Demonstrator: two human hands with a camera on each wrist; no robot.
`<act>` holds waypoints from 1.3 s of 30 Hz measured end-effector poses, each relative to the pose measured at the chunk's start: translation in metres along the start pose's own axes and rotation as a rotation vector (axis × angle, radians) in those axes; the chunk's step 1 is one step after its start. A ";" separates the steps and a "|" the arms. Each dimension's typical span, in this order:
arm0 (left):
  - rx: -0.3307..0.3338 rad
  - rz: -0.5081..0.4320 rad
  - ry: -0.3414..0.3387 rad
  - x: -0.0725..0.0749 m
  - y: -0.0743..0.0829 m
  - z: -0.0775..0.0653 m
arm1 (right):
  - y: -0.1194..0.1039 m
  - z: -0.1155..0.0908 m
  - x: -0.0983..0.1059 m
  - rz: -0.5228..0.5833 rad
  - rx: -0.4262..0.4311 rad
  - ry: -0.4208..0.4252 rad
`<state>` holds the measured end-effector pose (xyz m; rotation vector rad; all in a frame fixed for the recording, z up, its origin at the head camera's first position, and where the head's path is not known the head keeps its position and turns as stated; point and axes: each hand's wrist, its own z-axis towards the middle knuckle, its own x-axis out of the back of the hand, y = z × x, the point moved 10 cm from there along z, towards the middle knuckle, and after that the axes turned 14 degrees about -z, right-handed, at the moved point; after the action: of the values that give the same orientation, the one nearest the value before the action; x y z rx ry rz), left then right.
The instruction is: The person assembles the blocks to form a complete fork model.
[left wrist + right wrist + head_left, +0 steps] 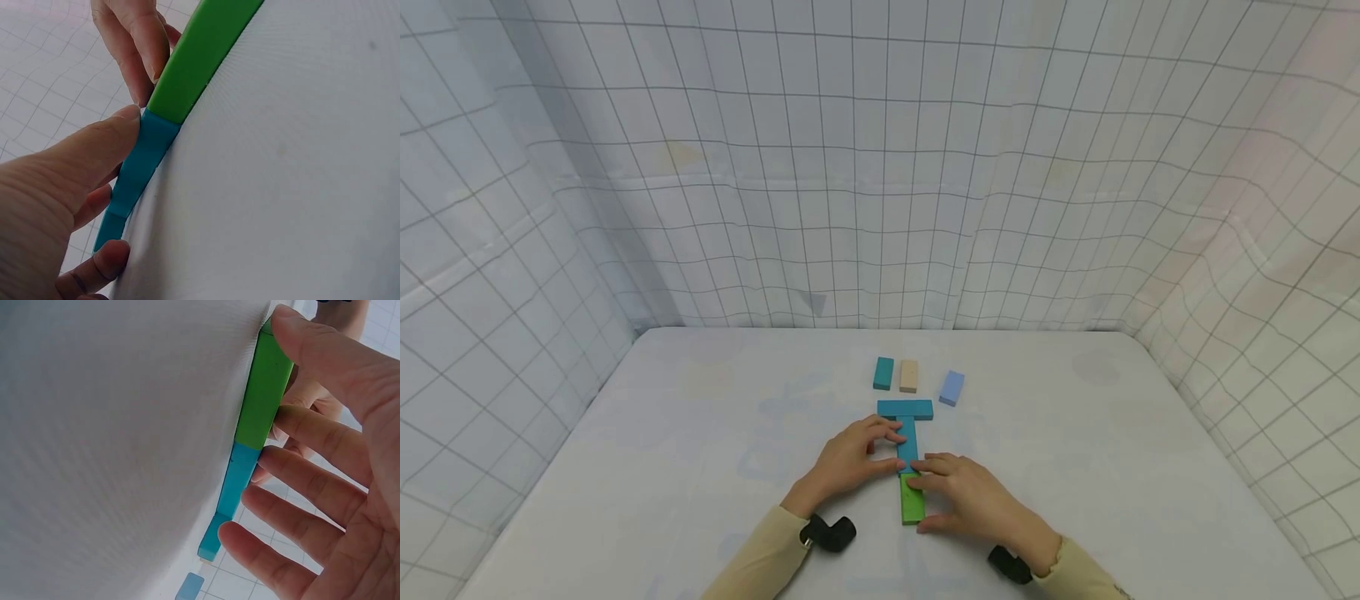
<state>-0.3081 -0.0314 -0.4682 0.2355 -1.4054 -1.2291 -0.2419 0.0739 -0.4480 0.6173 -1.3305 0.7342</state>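
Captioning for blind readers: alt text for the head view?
Left hand and right hand touch a T of blue blocks, its stem extended by a green block. Beyond lie a teal block, beige block and periwinkle block.

White counter [700,417] across lower half of head frame. Just below center: teal block [883,373], beige block [908,376], pale-blue block [952,388]. Lower down: blue crossbar [905,409], blue stem [908,446], green block [912,504], touching in a T.

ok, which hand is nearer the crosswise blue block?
Left. The left hand is just short of the crosswise blue block; the right hand is farther from it, at the green block.
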 end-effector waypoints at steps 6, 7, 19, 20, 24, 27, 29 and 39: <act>0.002 0.000 -0.015 -0.001 -0.001 -0.001 | -0.001 -0.001 -0.001 -0.002 0.002 -0.003; 0.003 -0.004 -0.020 -0.001 -0.001 -0.001 | -0.001 -0.001 -0.001 -0.005 0.005 -0.003; 0.005 -0.041 -0.041 0.000 0.000 -0.003 | -0.003 -0.003 0.001 -0.026 0.029 -0.001; 0.005 -0.040 -0.040 0.000 0.000 -0.003 | -0.003 -0.002 0.001 -0.026 0.026 -0.002; 0.004 -0.042 -0.038 0.000 0.000 -0.003 | -0.002 -0.002 0.001 -0.020 0.015 -0.004; 0.002 -0.041 -0.036 0.000 -0.001 -0.003 | 0.000 -0.002 0.000 -0.009 0.012 -0.001; 0.001 -0.041 -0.036 0.000 -0.001 -0.002 | 0.000 -0.002 0.000 -0.003 0.014 0.003; -0.006 -0.023 -0.040 0.000 -0.001 -0.002 | 0.004 -0.001 0.000 0.046 0.023 0.019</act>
<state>-0.3068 -0.0325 -0.4696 0.2242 -1.4366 -1.2628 -0.2445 0.0769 -0.4478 0.5984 -1.3245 0.7924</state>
